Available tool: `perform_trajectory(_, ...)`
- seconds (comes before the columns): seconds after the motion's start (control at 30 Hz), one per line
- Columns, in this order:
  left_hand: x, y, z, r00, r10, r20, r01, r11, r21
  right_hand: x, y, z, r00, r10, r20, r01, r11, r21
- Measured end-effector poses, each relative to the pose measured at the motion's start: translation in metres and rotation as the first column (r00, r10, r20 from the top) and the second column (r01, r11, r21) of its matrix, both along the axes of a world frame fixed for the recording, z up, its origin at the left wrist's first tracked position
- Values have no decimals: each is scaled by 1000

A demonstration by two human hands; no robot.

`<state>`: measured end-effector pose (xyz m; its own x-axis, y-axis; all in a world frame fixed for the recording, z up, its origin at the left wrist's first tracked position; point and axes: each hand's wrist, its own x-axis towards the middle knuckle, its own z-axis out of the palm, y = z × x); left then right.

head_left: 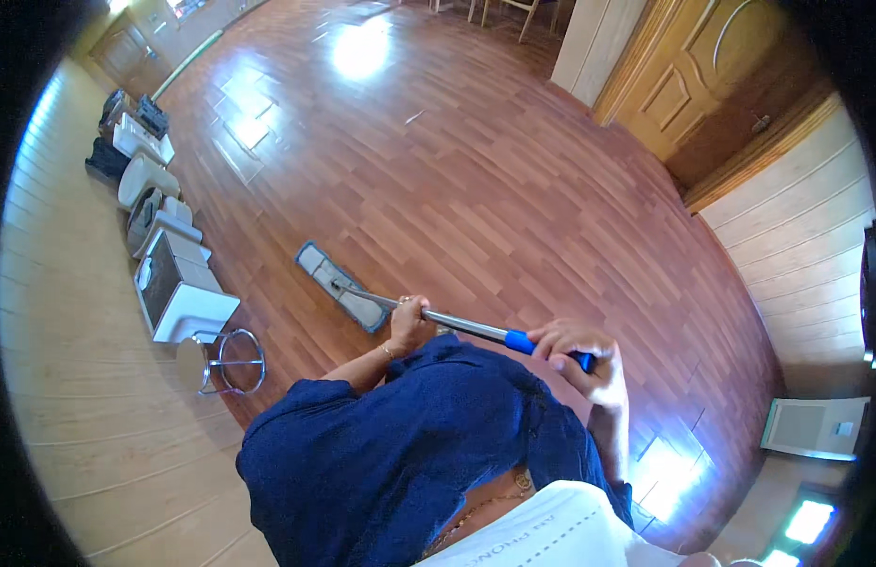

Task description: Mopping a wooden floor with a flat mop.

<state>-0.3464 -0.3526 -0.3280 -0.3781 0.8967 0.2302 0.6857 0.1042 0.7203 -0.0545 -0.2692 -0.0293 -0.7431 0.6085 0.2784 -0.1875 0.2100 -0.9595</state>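
Observation:
A flat mop (341,285) with a grey pad and blue-grey edging lies on the wooden floor ahead of me, slightly left. Its metal pole slants back from the pad across my front to a blue and black grip (520,341). Low on the pole, close to the pad, my left hand (411,323) is wrapped round the metal. My right hand (578,357) closes over the grip end, farther right. Both forearms are bent in front of my dark blue top.
Along the left wall stand a round chrome-legged stool (232,362), a white cabinet (187,288), a white bin-like container (145,180) and dark bags. A wooden door (688,90) is at the far right. Sunlight glares off the reddish plank floor (476,189). A white panelled box (816,427) stands at the right.

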Motion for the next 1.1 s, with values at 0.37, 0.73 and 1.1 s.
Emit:
perform_trajectory(0.37, 89, 86, 11, 823, -567, -40, 568, 817, 98, 66, -77, 34, 868, -497, -11, 483, 838, 253)
perform_trajectory(0.73, 267, 117, 29, 118, -991, -56, 988, 111, 107, 143, -186, 55, 551, -830, 89, 663, 500, 557)
perform_trajectory(1.1, 384, 52, 90, -443, -894, 69, 822, -436, -367, 198, -297, 67, 477, -854, 206, 594, 486, 641)
